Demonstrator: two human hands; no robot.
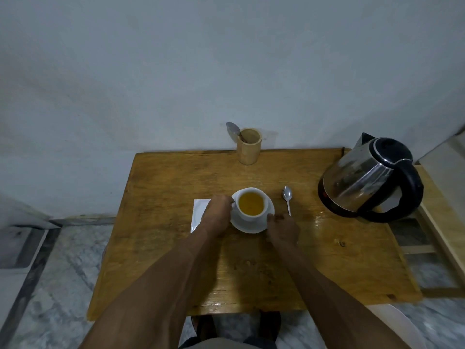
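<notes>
A white cup [251,215] filled with amber tea stands on a white saucer [251,227] in the middle of a small wooden table [176,177]. My left hand [216,215] is at the cup's left side, its fingers curled round the cup's handle. My right hand [283,229] grips the saucer's near right rim with its thumb on top. A metal teaspoon [287,197] lies on the table just right of the saucer, its handle end close to my right hand.
A white napkin [197,212] lies partly under my left hand. A bamboo holder [249,147] with a spoon in it stands at the table's far edge. A steel electric kettle [367,177] sits at the far right corner. The wall is right behind the table.
</notes>
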